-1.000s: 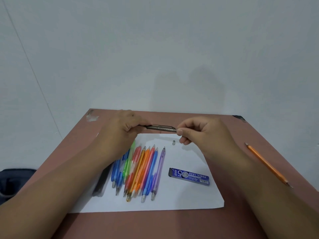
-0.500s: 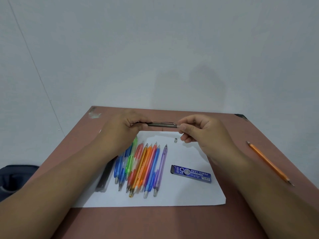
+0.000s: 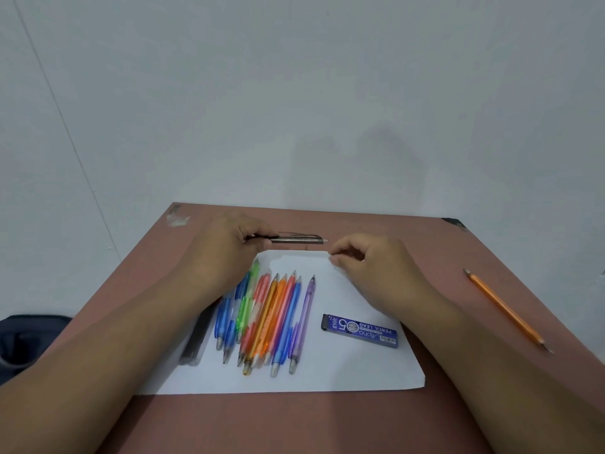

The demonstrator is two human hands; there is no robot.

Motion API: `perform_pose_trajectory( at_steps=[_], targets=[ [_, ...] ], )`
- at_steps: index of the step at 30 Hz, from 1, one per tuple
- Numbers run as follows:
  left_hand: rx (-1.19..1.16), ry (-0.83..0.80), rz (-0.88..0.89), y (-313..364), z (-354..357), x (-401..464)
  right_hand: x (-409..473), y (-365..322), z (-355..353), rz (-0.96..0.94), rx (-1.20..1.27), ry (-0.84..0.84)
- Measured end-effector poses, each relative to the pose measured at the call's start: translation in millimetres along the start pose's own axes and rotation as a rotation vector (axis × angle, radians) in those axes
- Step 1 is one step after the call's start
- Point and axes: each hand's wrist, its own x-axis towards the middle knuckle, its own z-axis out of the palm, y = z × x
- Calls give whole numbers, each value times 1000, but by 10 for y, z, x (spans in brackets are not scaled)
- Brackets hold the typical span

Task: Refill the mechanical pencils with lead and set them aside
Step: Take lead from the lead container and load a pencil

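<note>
left hand (image 3: 229,247): fingers curled round the tip end of a grey mechanical pencil (image 3: 296,239), held level just above the far edge of the desk (image 3: 327,427), its pale eraser end turned toward the right hand; right hand (image 3: 363,260): fingers loosely curled, thumb and forefinger drawn together over the far edge of the white sheet (image 3: 343,371); whether a cap or lead is pinched there cannot be told; hand and pencil are apart.

row of coloured mechanical pencils (image 3: 268,316): laid side by side on the left half of the sheet, partly under the left forearm; a dark pencil (image 3: 196,339) lies at the sheet's left edge; blue lead case (image 3: 359,330): flat on the sheet, right of the row, near the right forearm; orange wooden pencil (image 3: 505,311): near the right edge of the desk, well apart.

risks, as judged: a small cap may be dropped or lost against the white sheet if it is picked up carelessly; thin lead may be snapped if it is fed in at an angle; the row may be scattered by the left forearm.

change noted: half a second ago the right fingers were at the pencil's end; they are now withdrawn and lowered to the sheet; the small cap seen on the sheet then is now hidden by that hand.
</note>
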Motion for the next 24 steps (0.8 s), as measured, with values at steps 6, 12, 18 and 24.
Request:
perform_pose_trajectory(
  at_steps=[6,12,18,24],
  targets=[
    [-11,8,4,-6,5,-9,-40,-108,-63,37,335,133],
    [-25,19,20,-3,14,-12,-56,-139,-57,46,323,141],
    [-14,34,91,31,-1,-23,-43,-123,-65,74,362,142],
    [-7,49,140,80,-17,-45,-24,-111,-65,130,484,140]
  ],
)
